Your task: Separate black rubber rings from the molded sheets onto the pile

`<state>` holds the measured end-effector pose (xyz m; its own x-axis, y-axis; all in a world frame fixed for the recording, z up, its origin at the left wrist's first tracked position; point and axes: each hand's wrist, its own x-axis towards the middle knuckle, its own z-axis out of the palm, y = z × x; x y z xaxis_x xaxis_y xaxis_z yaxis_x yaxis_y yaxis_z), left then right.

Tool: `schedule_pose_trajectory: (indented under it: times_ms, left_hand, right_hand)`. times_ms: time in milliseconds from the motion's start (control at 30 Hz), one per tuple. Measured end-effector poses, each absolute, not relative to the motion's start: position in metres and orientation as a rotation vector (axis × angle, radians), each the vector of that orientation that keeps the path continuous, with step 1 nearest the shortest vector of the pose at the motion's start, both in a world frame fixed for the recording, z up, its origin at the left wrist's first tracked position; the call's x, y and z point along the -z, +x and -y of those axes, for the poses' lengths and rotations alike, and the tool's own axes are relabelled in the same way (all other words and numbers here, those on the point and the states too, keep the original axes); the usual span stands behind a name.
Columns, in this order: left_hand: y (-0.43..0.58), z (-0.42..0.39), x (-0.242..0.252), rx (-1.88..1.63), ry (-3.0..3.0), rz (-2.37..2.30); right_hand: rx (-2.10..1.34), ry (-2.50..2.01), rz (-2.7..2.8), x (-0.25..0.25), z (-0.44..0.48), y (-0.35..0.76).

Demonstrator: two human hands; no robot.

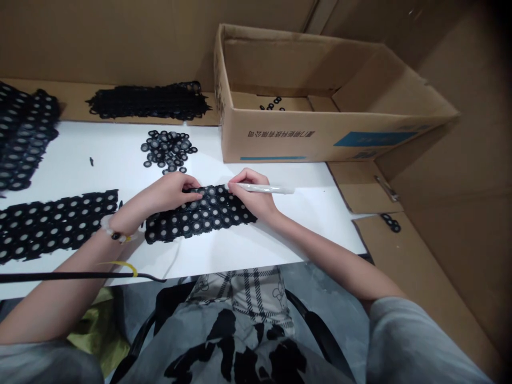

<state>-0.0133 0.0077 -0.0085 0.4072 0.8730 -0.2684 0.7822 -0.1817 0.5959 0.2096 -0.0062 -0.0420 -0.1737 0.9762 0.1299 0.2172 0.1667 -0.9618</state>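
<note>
A black sheet of joined rings with pale centres lies on the white table top directly in front of me. My left hand rests on its upper left part, with the fingers flat and nothing visibly gripped. My right hand is shut around a white stick-shaped tool, whose tip meets the sheet's upper right edge. A beaded bracelet circles my left wrist.
A longer black ring sheet lies left of my arm. A loose pile of black rings sits beyond my hands. More black sheets lie behind on cardboard. A cardboard box stands at back right. A black rod crosses the near edge.
</note>
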Motion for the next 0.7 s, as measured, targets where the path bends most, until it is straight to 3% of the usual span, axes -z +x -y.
schedule_pose_trajectory:
  times_ms: [467, 700]
  left_hand:
    - [-0.016, -0.01, 0.013, -0.227, 1.86, -1.399]
    - [-0.01, -0.005, 0.014, -0.343, 1.597, -1.415]
  right_hand:
    - [-1.199, -1.068, 1.686, 0.042, 0.002, 0.193]
    - [-1.072, -1.12, 1.797, 0.039, 0.008, 0.187]
